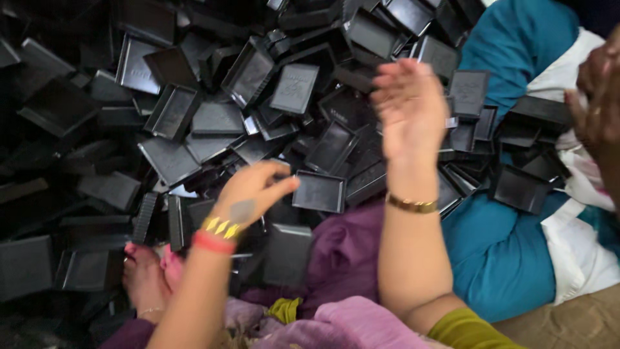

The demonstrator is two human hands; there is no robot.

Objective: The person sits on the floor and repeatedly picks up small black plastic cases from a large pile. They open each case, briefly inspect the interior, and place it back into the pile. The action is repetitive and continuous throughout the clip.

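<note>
Black trays (194, 129) lie heaped; your left hand (248, 194) reaches in, fingers loosely curled, empty; right hand (410, 106) spread wide above the heap; next, probably pinch one tray's rim.

On my left hand (253, 192) I see a wrist stacked with a red bangle and a gold one cut in pointed shapes. My right hand (408, 106) carries a thin gold bracelet at the wrist. An olive-green sleeve edge shows at five o'clock, with purple cloth over my lap.
</note>
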